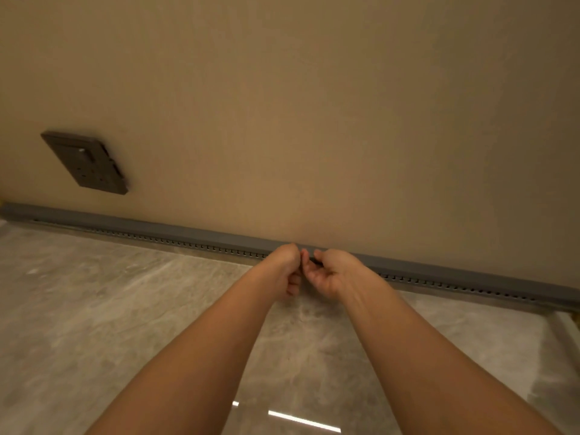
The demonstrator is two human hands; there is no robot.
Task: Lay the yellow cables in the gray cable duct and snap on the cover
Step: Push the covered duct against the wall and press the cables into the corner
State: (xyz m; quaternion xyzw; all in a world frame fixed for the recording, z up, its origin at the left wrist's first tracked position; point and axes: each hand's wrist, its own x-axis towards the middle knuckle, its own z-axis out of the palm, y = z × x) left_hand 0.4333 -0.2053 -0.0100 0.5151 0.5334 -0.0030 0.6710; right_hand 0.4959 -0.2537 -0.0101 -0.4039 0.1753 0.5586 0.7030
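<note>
Gray duct (157,230), one, left hand (285,265), right hand (330,273)

Gray duct (157,229), beige wall (314,105), dark brown socket plate (84,161), marbled gray floor (94,309)

I am receiving one view only, from a wide-angle camera worn on the head. It is looking forward and down, facing the wall (314,105) where it is meeting the floor (94,309). The left hand (284,265) and right hand (329,271) are sitting near the camera, mid-frame, at the gray cable duct (188,233).
</note>
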